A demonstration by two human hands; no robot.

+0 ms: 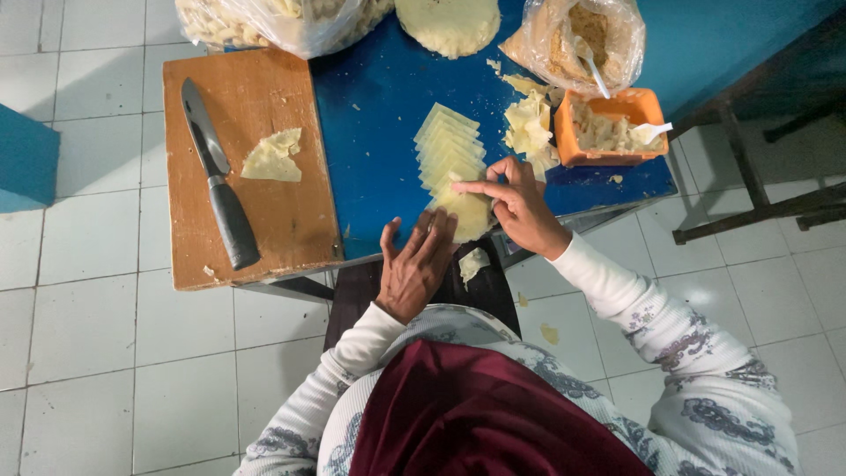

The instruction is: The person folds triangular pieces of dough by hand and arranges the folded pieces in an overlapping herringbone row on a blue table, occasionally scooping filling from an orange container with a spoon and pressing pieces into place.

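My left hand [416, 264] lies flat and open at the near edge of the blue table [379, 115], its fingertips under a pale dough wrapper [469, 216]. My right hand [518, 204] hovers over that wrapper, index finger stretched out and pressing on its top. Just beyond sits a fanned row of square dough sheets [448, 145]. A crumpled pile of dough pieces [529, 123] lies to the right of them.
A wooden cutting board [256, 211] at the left carries a black-handled knife [216, 176] and a dough scrap [275, 157]. An orange tub [608, 132] with filling and a white spoon stands right. Plastic bags [582, 40] and a round dough stack [448, 25] sit at the far edge. A dark bench [767, 132] stands on the tiled floor.
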